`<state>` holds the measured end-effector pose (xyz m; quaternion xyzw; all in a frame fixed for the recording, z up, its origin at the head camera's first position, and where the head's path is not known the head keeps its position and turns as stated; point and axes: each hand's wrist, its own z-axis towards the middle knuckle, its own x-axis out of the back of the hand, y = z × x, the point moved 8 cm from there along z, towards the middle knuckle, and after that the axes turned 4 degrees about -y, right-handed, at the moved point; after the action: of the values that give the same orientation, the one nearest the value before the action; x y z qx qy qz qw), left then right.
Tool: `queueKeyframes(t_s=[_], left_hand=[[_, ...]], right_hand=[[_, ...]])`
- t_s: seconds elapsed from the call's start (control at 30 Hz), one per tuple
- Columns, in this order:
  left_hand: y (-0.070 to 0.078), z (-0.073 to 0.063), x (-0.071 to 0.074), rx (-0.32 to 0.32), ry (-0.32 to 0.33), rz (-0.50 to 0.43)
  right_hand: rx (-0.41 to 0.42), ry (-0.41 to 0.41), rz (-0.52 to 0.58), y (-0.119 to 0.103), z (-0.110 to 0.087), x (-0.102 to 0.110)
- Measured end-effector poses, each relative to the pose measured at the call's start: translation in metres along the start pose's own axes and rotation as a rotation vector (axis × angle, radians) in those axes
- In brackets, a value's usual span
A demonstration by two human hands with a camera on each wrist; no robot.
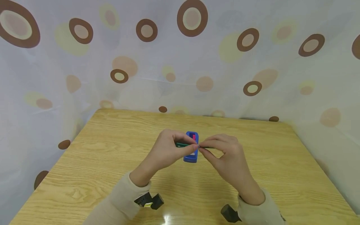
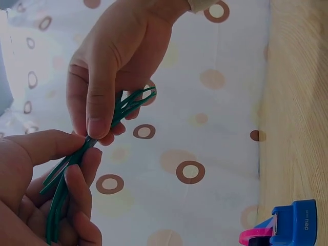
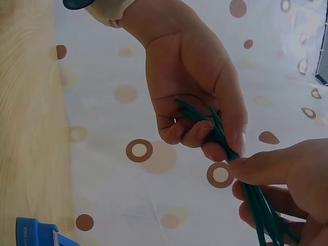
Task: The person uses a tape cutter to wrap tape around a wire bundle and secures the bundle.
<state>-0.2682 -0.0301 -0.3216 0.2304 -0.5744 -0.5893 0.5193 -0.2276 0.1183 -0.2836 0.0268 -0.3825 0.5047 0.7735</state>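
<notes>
Between my two hands runs a bundle of thin green strands, slim and bent, loose at both ends. My left hand pinches it near the middle between thumb and fingertips. Right beside it, the thumb and forefinger of my right hand grip the same bundle, fingertips meeting the left ones. A dark, shiny band shows where the fingertips come together. Behind and below the hands stands a blue tape dispenser with a pink core, partly covered by the fingers in the head view.
The wood-grain table carries the dispenser near its middle. A white curtain with brown and pale ring patterns hangs along the back and sides. Black wrist mounts sit at both beige sleeves.
</notes>
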Motion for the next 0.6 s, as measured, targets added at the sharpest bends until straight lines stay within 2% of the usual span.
queueKeyframes(t_s=[0.13,0.27,0.4,0.6], left_hand=[[0.002,0.0,0.0,-0.039,0.009,0.01],[0.007,-0.001,0.0,-0.114,0.024,0.059],[0.014,-0.003,0.001,-0.224,0.034,0.134],[0.025,-0.006,-0.003,-0.437,0.044,0.302]], right_hand=[[-0.011,-0.001,0.034,0.0,0.001,0.001],[-0.086,-0.033,0.092,0.004,0.0,0.0],[-0.168,-0.079,0.137,0.011,-0.002,-0.003],[-0.226,-0.147,0.139,0.016,-0.004,-0.007]])
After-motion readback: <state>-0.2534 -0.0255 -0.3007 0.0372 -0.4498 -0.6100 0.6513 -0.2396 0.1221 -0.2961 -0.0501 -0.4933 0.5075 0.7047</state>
